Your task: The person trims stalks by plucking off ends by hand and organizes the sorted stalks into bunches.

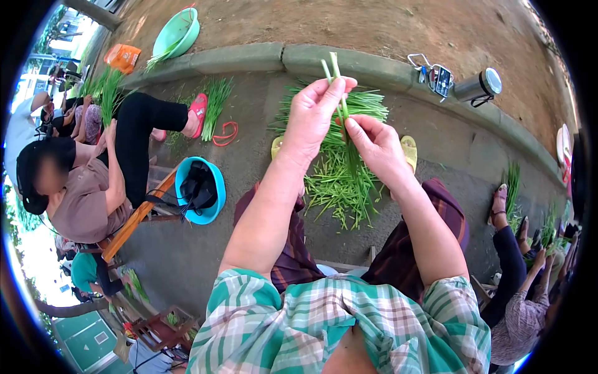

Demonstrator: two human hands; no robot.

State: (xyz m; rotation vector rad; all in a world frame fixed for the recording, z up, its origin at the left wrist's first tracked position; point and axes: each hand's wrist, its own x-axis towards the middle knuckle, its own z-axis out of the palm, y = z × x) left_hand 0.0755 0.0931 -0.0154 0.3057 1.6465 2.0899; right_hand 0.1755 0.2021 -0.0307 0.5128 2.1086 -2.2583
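My left hand (314,115) pinches a few long green stalks (342,107) near their pale upper ends, which stick out above the fingers. Lower on the same stalks, my right hand (375,144) is closed with thumb and fingers; the dark green leafy ends hang down below it. They look like chives. Under both hands, on the pavement between yellow slippers (408,153), lies a bundle of long stalks (367,105). Nearer to me is a loose heap of short cut green pieces (336,187).
A concrete kerb (230,60) runs behind, bearing a metal flask (471,88) and a small device (440,81). On the left are a blue basin (215,209) with a black bag, a green basin (187,37) and a seated person (87,206) holding stalks. Other people sit at right.
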